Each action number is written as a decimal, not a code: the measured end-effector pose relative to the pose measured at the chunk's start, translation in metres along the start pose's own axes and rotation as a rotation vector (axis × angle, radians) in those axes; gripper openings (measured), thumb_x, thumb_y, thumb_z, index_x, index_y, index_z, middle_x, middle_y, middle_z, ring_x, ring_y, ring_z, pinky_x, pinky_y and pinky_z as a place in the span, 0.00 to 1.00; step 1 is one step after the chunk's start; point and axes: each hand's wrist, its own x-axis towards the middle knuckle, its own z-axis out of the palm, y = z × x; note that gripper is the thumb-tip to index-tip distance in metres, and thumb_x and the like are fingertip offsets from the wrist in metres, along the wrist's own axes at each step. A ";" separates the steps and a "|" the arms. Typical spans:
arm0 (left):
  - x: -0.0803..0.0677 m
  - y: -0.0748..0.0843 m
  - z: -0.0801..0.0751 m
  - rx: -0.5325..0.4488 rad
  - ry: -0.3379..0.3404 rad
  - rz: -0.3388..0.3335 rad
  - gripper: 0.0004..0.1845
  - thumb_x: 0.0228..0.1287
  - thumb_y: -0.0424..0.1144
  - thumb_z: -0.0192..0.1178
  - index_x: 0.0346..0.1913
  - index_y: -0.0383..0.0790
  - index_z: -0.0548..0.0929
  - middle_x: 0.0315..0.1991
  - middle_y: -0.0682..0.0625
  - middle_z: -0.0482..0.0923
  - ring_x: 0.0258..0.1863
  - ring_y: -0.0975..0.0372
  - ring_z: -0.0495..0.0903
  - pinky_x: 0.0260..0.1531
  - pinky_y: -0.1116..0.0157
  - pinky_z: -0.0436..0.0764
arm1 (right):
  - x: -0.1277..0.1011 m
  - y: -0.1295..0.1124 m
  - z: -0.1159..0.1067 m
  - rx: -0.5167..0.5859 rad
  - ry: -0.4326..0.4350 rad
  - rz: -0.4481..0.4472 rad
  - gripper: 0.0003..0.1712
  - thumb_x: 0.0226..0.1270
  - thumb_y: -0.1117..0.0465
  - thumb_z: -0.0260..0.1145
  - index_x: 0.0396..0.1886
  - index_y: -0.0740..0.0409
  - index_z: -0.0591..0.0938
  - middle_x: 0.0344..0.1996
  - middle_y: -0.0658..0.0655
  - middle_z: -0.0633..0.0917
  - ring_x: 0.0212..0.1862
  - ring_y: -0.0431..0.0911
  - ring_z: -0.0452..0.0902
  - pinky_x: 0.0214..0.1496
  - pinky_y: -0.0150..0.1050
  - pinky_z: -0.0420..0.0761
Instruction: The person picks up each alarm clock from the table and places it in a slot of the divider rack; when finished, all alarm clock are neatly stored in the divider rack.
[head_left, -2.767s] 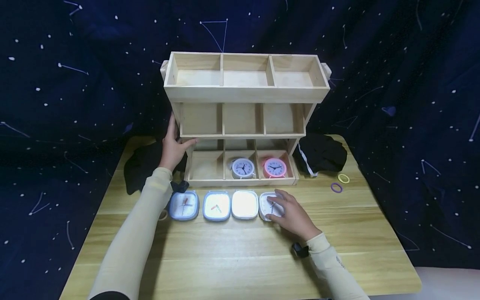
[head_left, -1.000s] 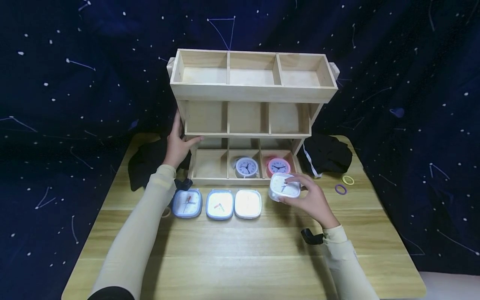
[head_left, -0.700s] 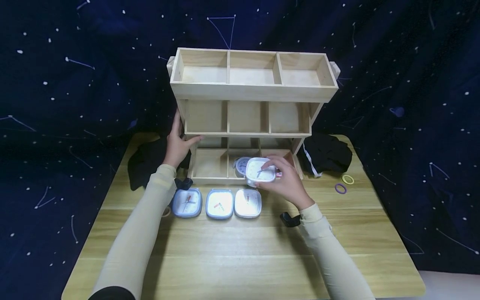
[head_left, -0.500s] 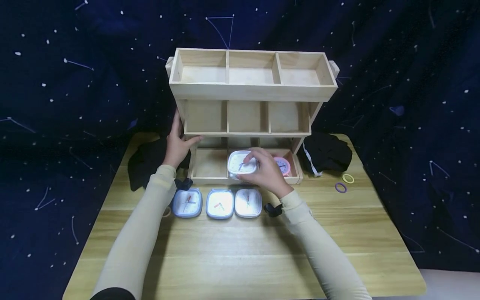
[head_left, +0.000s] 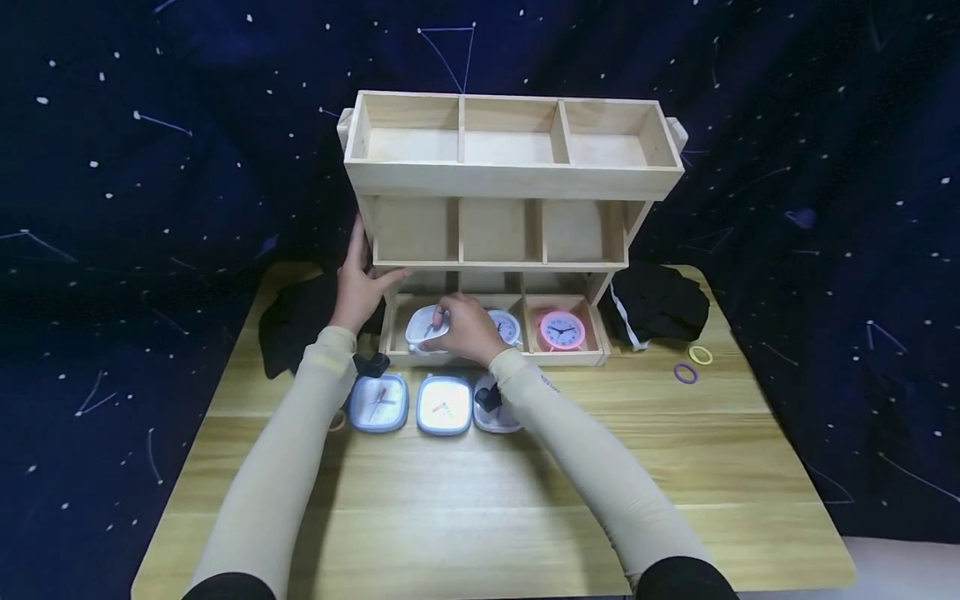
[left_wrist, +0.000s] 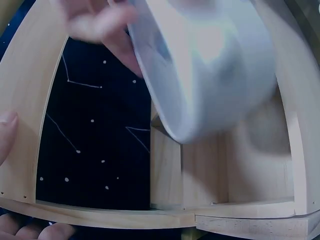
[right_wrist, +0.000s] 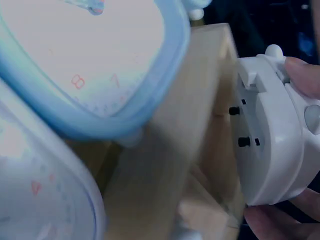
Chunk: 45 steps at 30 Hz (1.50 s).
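As the white clock [head_left: 424, 326] hangs over the lower-left compartment [head_left: 398, 315] of the wooden rack [head_left: 513, 179], the right hand [head_left: 472, 328] pinches it by its edges.
Its shell looks like stiff, smooth plastic, probably light and a little slippery, with a front that may crack; the edges seem the safest hold. Beyond it, the left hand [head_left: 357, 293] grips the rack's left side, thumb in front, fingers outside. The right wrist view shows the clock's back and two black knobs [right_wrist: 244, 142]; the head view shows its dial.

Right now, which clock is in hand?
The white rounded-square clock at the left end of the bottom tier: the right hand grips it. Three square clocks rest on the table; two round ones sit in the tier.
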 end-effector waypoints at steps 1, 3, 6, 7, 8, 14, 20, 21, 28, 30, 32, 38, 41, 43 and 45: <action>0.000 0.000 0.001 0.000 -0.001 0.001 0.61 0.66 0.28 0.73 0.89 0.55 0.42 0.90 0.49 0.42 0.89 0.51 0.47 0.83 0.44 0.60 | 0.003 0.000 0.003 -0.011 -0.003 0.012 0.27 0.48 0.44 0.89 0.34 0.52 0.81 0.49 0.55 0.87 0.57 0.55 0.82 0.66 0.49 0.82; 0.000 0.001 0.003 0.001 -0.002 0.001 0.61 0.66 0.29 0.73 0.89 0.55 0.42 0.90 0.49 0.42 0.89 0.52 0.47 0.84 0.45 0.60 | 0.008 0.001 0.007 -0.038 -0.006 0.035 0.27 0.49 0.43 0.88 0.35 0.52 0.82 0.47 0.55 0.88 0.56 0.56 0.83 0.65 0.49 0.82; 0.001 0.002 0.005 -0.003 -0.002 -0.001 0.61 0.66 0.29 0.73 0.89 0.55 0.42 0.90 0.50 0.42 0.89 0.52 0.46 0.84 0.45 0.59 | 0.014 0.002 0.013 -0.072 -0.003 0.063 0.27 0.49 0.42 0.88 0.36 0.52 0.83 0.45 0.55 0.88 0.53 0.55 0.83 0.61 0.49 0.83; 0.001 0.002 0.006 -0.004 -0.002 0.000 0.61 0.66 0.28 0.73 0.89 0.55 0.42 0.90 0.50 0.42 0.89 0.52 0.46 0.84 0.45 0.59 | 0.016 0.003 0.014 -0.082 -0.003 0.070 0.27 0.49 0.42 0.88 0.36 0.52 0.83 0.44 0.54 0.88 0.52 0.55 0.83 0.59 0.48 0.83; 0.001 0.002 0.006 -0.005 -0.002 -0.001 0.61 0.66 0.28 0.73 0.89 0.55 0.42 0.90 0.50 0.41 0.89 0.52 0.45 0.84 0.45 0.59 | 0.017 0.004 0.016 -0.091 -0.006 0.076 0.27 0.49 0.42 0.88 0.36 0.52 0.83 0.44 0.54 0.87 0.51 0.54 0.83 0.58 0.48 0.84; 0.002 0.002 0.008 -0.011 0.003 0.006 0.61 0.65 0.28 0.74 0.89 0.55 0.43 0.90 0.50 0.42 0.89 0.52 0.46 0.84 0.45 0.59 | 0.021 0.006 0.024 -0.176 -0.018 0.057 0.25 0.48 0.43 0.88 0.35 0.53 0.86 0.45 0.55 0.88 0.48 0.53 0.84 0.55 0.46 0.85; 0.001 0.002 0.008 -0.017 0.000 0.001 0.61 0.66 0.29 0.74 0.89 0.55 0.42 0.90 0.51 0.42 0.89 0.53 0.45 0.85 0.46 0.59 | 0.024 0.007 0.033 -0.220 -0.018 0.056 0.22 0.48 0.44 0.87 0.31 0.52 0.87 0.47 0.56 0.87 0.45 0.53 0.86 0.50 0.47 0.87; 0.001 0.002 0.008 -0.019 0.000 0.002 0.61 0.66 0.29 0.74 0.89 0.56 0.42 0.90 0.51 0.41 0.89 0.53 0.45 0.85 0.46 0.59 | 0.024 0.008 0.034 -0.221 -0.020 0.058 0.21 0.49 0.44 0.87 0.30 0.52 0.87 0.46 0.56 0.87 0.45 0.53 0.86 0.50 0.47 0.87; 0.001 0.001 0.006 -0.002 0.000 -0.007 0.61 0.66 0.29 0.74 0.89 0.57 0.41 0.90 0.52 0.41 0.89 0.53 0.44 0.85 0.45 0.58 | 0.026 0.010 0.036 -0.270 -0.045 0.030 0.15 0.52 0.48 0.85 0.30 0.52 0.91 0.42 0.55 0.89 0.45 0.53 0.87 0.54 0.47 0.87; 0.000 0.001 0.006 0.003 0.003 -0.010 0.61 0.66 0.29 0.74 0.89 0.57 0.42 0.90 0.52 0.40 0.89 0.53 0.43 0.85 0.45 0.58 | 0.025 0.009 0.037 -0.274 -0.047 0.019 0.15 0.53 0.49 0.84 0.30 0.52 0.91 0.42 0.56 0.90 0.47 0.53 0.87 0.56 0.48 0.87; 0.000 0.002 0.005 -0.002 0.005 -0.009 0.61 0.66 0.29 0.74 0.89 0.57 0.42 0.90 0.52 0.40 0.89 0.53 0.43 0.85 0.45 0.58 | 0.023 0.009 0.037 -0.266 -0.044 0.010 0.14 0.54 0.49 0.84 0.31 0.53 0.91 0.42 0.56 0.90 0.47 0.53 0.86 0.56 0.48 0.86; 0.000 0.001 0.003 -0.012 0.005 0.000 0.61 0.66 0.29 0.74 0.89 0.57 0.42 0.90 0.52 0.42 0.89 0.53 0.45 0.84 0.45 0.59 | 0.018 0.008 0.037 -0.219 -0.027 -0.030 0.14 0.57 0.52 0.83 0.35 0.56 0.92 0.44 0.57 0.90 0.50 0.54 0.86 0.61 0.49 0.85; 0.000 0.000 0.002 0.007 0.007 -0.003 0.61 0.66 0.29 0.74 0.89 0.57 0.42 0.90 0.50 0.43 0.89 0.52 0.46 0.84 0.44 0.58 | 0.015 0.009 0.036 -0.180 -0.013 -0.048 0.14 0.60 0.53 0.82 0.40 0.58 0.93 0.54 0.63 0.90 0.60 0.58 0.85 0.69 0.50 0.83; 0.000 0.000 0.001 0.019 0.008 -0.008 0.62 0.66 0.29 0.74 0.89 0.57 0.41 0.90 0.50 0.43 0.89 0.51 0.46 0.85 0.43 0.58 | 0.013 0.011 0.036 -0.149 -0.007 -0.053 0.15 0.62 0.54 0.81 0.43 0.59 0.93 0.62 0.66 0.87 0.67 0.60 0.82 0.75 0.50 0.79; 0.000 0.000 0.001 0.025 0.005 -0.011 0.61 0.67 0.29 0.73 0.89 0.56 0.40 0.90 0.49 0.43 0.89 0.51 0.47 0.85 0.42 0.57 | 0.010 0.013 0.035 -0.115 -0.004 -0.053 0.16 0.64 0.55 0.79 0.46 0.60 0.92 0.67 0.68 0.83 0.72 0.61 0.79 0.78 0.50 0.77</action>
